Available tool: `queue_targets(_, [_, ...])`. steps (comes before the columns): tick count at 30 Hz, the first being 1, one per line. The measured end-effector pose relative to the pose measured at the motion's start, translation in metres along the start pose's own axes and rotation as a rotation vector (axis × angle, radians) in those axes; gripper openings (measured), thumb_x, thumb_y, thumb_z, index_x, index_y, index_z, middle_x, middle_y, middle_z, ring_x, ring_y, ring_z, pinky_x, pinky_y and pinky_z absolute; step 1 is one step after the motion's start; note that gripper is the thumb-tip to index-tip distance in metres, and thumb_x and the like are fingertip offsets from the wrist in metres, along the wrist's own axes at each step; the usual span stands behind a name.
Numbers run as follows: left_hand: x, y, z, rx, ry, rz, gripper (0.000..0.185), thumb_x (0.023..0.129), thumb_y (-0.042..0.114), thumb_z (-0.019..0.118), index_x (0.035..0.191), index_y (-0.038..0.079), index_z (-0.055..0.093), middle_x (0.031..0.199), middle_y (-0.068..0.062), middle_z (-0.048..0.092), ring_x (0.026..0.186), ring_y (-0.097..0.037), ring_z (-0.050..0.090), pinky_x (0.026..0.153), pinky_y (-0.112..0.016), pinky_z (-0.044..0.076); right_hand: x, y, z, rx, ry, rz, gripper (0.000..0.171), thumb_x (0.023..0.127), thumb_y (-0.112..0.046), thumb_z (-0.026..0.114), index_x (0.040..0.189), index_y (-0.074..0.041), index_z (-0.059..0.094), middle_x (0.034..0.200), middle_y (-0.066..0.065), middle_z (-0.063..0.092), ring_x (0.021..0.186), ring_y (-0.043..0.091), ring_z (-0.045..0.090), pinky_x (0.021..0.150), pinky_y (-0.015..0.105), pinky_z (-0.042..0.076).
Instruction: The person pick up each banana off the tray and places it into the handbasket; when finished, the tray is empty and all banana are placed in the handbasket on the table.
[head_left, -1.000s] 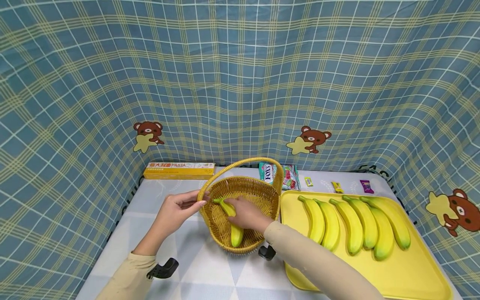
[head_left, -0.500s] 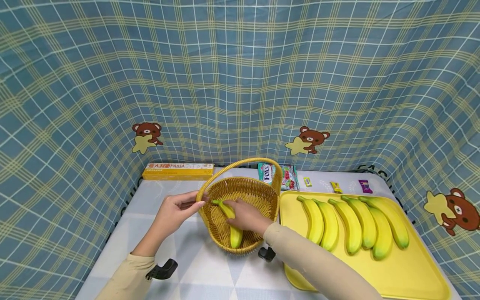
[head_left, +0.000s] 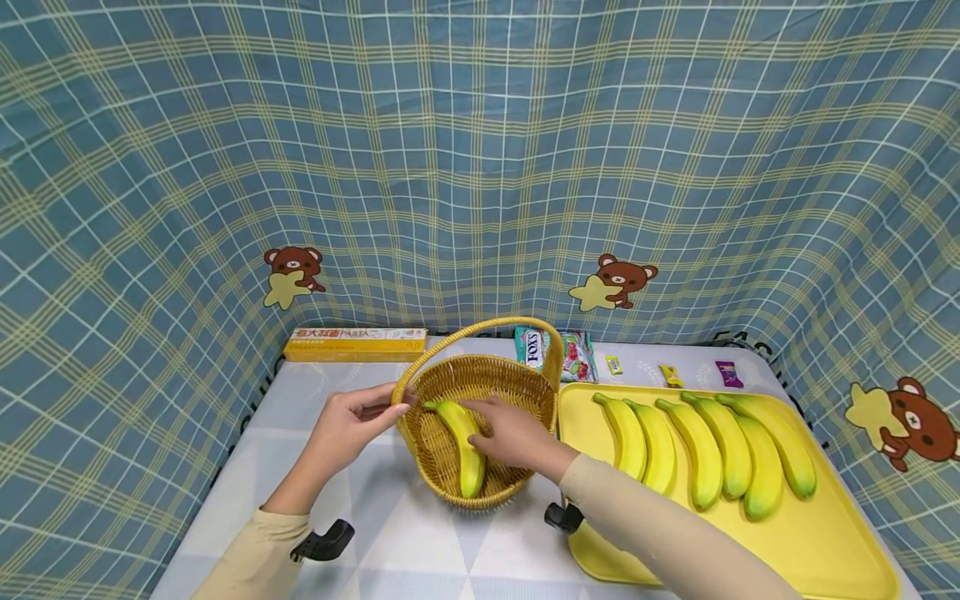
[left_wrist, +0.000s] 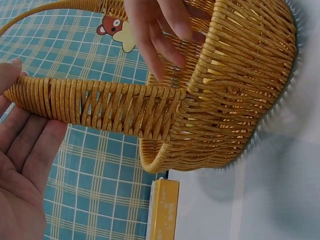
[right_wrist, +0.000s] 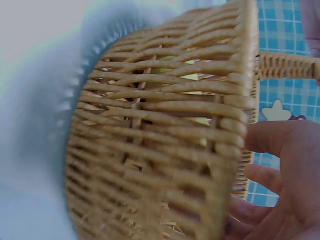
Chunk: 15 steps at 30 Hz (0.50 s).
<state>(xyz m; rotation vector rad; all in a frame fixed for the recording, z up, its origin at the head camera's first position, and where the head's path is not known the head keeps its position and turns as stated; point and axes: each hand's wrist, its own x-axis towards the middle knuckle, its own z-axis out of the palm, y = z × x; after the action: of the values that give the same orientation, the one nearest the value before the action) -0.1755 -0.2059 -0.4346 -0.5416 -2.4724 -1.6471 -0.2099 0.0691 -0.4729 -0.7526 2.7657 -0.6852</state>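
We are steadying the wicker basket [head_left: 480,433] on the bench [head_left: 390,533], our left hand [head_left: 352,429] pinching its handle, while our right hand [head_left: 517,433], fingers relaxed, is resting on the banana [head_left: 463,442] lying inside the basket.

The wicker basket's arched handle [head_left: 480,329] spans above the right hand [head_left: 513,433], leaving open room beneath. The basket wall [head_left: 480,498] rings it; the banana [head_left: 465,442] lies just left, the yellow tray [head_left: 825,550] right.
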Motion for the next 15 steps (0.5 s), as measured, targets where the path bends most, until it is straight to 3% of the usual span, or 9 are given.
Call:
queue_targets(5, [-0.001,0.000,-0.001,0.003,0.001,0.004,0.032,0.097,0.019,0.073,0.124,0.003,0.073,0.110,-0.006,0.076,0.099,-0.012,0.073,0.083,-0.025,0.061,-0.023,0.007,-0.013,0.040,0.063,-0.025,0.054,0.100,-0.031,0.067,0.151,-0.021,0.051,0.149,0.015,0.052,0.132,0.036,0.054,0.102,0.053,0.052])
queue_targets(9, [-0.001,0.000,-0.001,0.002,-0.005,0.006,0.032,0.097,0.019,0.073,0.125,0.003,0.073,0.110,-0.006,0.076,0.100,-0.012,0.073,0.083,-0.025,0.061,-0.040,0.014,-0.023,0.067,0.118,-0.022,0.052,0.100,-0.030,0.067,0.150,-0.023,0.053,0.143,0.012,0.056,0.107,0.027,0.065,0.084,0.043,0.057])
queue_targets(12, [0.000,0.000,0.000,-0.004,-0.008,0.010,0.032,0.097,0.019,0.073,0.125,0.004,0.073,0.111,-0.006,0.076,0.099,-0.012,0.073,0.083,-0.026,0.061,-0.051,0.021,-0.030,0.087,0.160,-0.002,0.052,0.099,-0.028,0.068,0.149,-0.025,0.054,0.137,0.010,0.059,0.094,0.020,0.064,0.073,0.036,0.053])
queue_targets(15, [0.001,0.000,0.001,-0.011,-0.013,0.013,0.030,0.097,0.019,0.073,0.124,0.006,0.074,0.111,-0.005,0.076,0.099,-0.012,0.073,0.083,-0.027,0.061,-0.062,0.029,-0.037,0.092,0.199,0.020,0.052,0.098,-0.027,0.070,0.149,-0.026,0.055,0.130,0.004,0.062,0.092,0.018,0.062,0.070,0.032,0.051])
